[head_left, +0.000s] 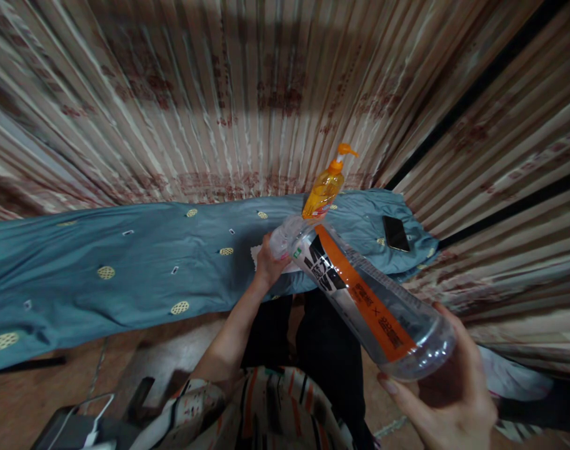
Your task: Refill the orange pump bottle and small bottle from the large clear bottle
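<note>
Your right hand clasps the clear bottle near its base; your left hand grips clear plastic, perhaps its neck. The label's orange band reads "×".

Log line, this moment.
left hand: at neck end, grip unclear | right hand: holding base | orange-labelled plastic bottle: tilted | beyond: orange pump bottle
</note>
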`<act>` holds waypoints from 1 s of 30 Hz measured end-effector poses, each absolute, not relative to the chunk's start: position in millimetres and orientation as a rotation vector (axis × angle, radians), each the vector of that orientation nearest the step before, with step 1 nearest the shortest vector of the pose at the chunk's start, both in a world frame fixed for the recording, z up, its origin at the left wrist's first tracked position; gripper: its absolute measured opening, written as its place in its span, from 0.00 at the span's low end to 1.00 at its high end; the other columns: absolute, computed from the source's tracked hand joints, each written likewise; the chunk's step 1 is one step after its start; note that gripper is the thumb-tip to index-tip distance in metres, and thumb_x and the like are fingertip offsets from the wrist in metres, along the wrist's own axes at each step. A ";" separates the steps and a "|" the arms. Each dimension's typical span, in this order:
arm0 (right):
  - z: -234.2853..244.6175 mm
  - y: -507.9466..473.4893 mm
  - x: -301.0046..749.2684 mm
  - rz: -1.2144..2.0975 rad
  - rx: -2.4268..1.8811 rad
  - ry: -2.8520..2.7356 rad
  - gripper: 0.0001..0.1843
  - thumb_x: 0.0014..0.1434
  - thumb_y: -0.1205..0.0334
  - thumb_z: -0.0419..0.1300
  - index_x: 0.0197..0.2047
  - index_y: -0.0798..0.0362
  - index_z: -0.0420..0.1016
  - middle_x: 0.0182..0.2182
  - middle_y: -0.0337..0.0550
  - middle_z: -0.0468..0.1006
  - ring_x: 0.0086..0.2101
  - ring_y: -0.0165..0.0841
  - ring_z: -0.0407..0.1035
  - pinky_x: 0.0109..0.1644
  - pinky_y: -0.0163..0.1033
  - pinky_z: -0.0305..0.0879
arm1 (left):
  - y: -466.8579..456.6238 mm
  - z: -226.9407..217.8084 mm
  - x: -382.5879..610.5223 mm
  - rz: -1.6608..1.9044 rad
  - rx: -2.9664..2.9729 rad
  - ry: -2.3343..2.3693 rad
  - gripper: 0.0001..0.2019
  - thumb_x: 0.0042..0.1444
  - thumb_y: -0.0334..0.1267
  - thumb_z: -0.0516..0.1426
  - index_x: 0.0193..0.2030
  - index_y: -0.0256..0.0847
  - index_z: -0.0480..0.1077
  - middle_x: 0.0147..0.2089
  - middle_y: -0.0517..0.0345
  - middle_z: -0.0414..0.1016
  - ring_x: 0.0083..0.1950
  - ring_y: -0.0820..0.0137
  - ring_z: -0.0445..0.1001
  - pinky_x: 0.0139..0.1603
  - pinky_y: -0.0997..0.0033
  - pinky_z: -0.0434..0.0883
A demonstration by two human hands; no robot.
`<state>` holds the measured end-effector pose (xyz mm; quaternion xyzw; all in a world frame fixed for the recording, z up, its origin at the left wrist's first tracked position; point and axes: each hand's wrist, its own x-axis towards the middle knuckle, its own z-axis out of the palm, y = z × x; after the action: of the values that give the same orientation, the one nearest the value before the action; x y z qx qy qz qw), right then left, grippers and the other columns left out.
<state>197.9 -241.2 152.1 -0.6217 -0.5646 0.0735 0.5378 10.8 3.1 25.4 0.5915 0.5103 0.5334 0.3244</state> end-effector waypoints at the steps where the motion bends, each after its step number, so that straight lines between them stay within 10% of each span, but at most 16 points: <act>1: 152.3 -240.9 198.1 0.171 -1.481 -1.345 0.53 0.49 0.59 0.77 0.74 0.39 0.60 0.64 0.46 0.70 0.55 0.44 0.72 0.53 0.46 0.73 | 3.3 25.1 10.8 1.398 1.554 1.342 0.26 0.44 0.34 0.67 0.51 0.42 0.67 0.44 0.53 0.81 0.44 0.60 0.82 0.44 0.62 0.77; 30: 149.9 -243.7 200.6 0.252 -1.473 -1.325 0.56 0.47 0.60 0.78 0.75 0.40 0.58 0.67 0.46 0.67 0.56 0.43 0.72 0.54 0.43 0.73 | 3.3 26.1 11.2 1.397 1.550 1.365 0.28 0.43 0.33 0.69 0.52 0.43 0.67 0.46 0.51 0.82 0.46 0.58 0.82 0.45 0.62 0.78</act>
<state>200.6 -243.7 149.9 -0.6201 -0.5579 0.1061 0.5413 11.2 3.3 26.1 0.5892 0.5190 0.5310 0.3186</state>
